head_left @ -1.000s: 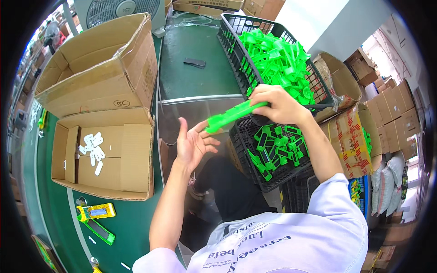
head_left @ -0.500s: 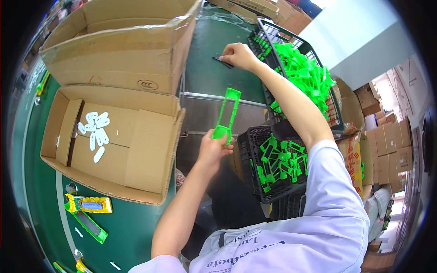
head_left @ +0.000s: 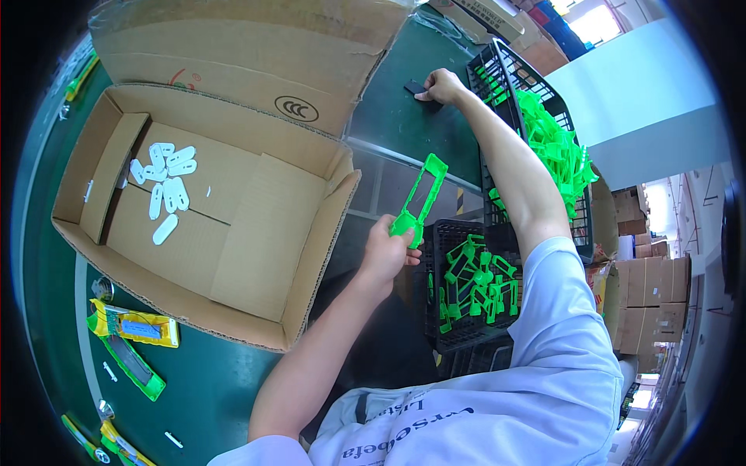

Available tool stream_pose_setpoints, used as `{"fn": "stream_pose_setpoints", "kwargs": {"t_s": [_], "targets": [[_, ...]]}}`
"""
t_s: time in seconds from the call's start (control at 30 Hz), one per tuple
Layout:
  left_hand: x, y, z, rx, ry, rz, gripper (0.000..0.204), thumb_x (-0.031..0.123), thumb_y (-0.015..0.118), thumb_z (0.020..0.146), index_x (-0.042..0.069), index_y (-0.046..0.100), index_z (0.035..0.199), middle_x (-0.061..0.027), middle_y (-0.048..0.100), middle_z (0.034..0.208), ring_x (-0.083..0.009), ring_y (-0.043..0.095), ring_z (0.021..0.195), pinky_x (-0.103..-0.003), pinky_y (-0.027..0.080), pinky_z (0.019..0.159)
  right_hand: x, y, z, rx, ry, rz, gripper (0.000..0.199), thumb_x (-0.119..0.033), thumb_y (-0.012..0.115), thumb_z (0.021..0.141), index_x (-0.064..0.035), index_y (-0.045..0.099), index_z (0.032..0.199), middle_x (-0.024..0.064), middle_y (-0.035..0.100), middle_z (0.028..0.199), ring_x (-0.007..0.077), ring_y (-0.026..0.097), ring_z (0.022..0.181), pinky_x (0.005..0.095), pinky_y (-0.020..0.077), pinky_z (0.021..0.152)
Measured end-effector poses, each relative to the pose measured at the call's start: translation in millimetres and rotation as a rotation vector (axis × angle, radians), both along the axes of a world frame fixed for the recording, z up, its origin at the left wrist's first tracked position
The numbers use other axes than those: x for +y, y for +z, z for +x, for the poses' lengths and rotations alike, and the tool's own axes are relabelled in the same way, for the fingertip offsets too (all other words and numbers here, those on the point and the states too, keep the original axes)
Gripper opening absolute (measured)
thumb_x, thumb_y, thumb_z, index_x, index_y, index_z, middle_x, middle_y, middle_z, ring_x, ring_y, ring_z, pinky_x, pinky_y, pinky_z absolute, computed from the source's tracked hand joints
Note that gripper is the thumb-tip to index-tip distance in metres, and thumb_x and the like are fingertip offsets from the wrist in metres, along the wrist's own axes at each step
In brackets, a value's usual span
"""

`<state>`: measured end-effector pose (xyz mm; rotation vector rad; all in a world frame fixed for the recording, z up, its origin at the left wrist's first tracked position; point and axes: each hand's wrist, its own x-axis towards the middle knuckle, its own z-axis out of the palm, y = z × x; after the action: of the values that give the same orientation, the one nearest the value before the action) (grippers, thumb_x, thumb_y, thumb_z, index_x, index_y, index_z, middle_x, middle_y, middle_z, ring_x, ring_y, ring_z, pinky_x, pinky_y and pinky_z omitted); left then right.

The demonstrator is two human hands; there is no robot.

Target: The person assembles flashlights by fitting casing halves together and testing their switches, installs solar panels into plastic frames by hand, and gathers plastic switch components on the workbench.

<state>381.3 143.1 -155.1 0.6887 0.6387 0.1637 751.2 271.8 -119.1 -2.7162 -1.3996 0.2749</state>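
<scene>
Green frame (head_left: 420,198) beside cardboard box (head_left: 256,233)

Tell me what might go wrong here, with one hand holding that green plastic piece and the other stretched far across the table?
The left hand grips the long green plastic frame only at its lower end, so it could tip or slip. The right hand reaches far out to a small flat black object beside the black wire basket; the forearm might brush the green parts piled there.

Green table (head_left: 404,124) — cardboard box (head_left: 202,210), crates (head_left: 536,132)
</scene>
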Motion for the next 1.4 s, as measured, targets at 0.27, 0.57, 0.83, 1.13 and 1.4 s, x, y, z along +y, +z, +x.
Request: {"fn": "stream_pose_setpoints", "kwargs": {"t_s": [0.27,0.57,0.83,1.13,1.4], "targets": [[-5,5,0,0.029,-0.047,0.046,0.013,0.009,0.054,0.097,0.003,0.05,0.108,-0.0099,0.063,0.092,-0.0134,0.061,0.072,-0.029,0.052,0.065,-7,7,-21,-0.058,-0.033,-0.032,0.043,-0.036,0.088,0.067,-0.0051,0.07,0.091,0.015,0.071,0.099,0.0322,0.066,0.099,0.0404,0.052,0.084],[-8,7,-2,0.03,-0.063,0.066,0.012,0.008,0.054,0.097,0.003,0.05,0.107,-0.01,0.063,0.092,-0.0137,0.061,0.072,-0.028,0.052,0.064,-8,-3,-53,-0.254,-0.069,0.026,0.032,-0.027,0.08,0.075,-0.0049,0.071,0.096,0.0171,0.07,0.102,0.0348,0.065,0.102,0.0422,0.0516,0.086],[-2,4,0,0.027,0.041,0.084,0.012,0.008,0.053,0.098,0.001,0.052,0.108,-0.0104,0.064,0.092,-0.0132,0.061,0.071,-0.028,0.052,0.063,-45,25,-62,0.13,0.107,0.126,0.029,-0.022,0.069,0.087,-0.0056,0.069,0.111,0.0134,0.069,0.088,0.0248,0.068,0.082,0.0359,0.0561,0.071],[2,12,-5,0.087,0.173,0.195,0.02,0.018,0.046,0.104,0.003,0.058,0.107,-0.007,0.064,0.083,-0.0094,0.058,0.062,-0.025,0.049,0.056,-113,109,-172,0.689,0.362,0.284,0.044,0.001,0.073,0.077,0.0029,0.06,0.119,0.0031,0.065,0.082,0.0081,0.061,0.069,0.0234,0.0494,0.056],[6,8,1,0.01,0.266,0.19,0.019,0.021,0.049,0.103,0.006,0.059,0.102,-0.0053,0.063,0.08,-0.0083,0.057,0.06,-0.023,0.046,0.053,-119,85,-194,0.877,0.271,0.397,0.028,0.002,0.07,0.085,0.0026,0.059,0.11,0.0051,0.067,0.08,0.0083,0.064,0.065,0.0217,0.0501,0.057]]}}
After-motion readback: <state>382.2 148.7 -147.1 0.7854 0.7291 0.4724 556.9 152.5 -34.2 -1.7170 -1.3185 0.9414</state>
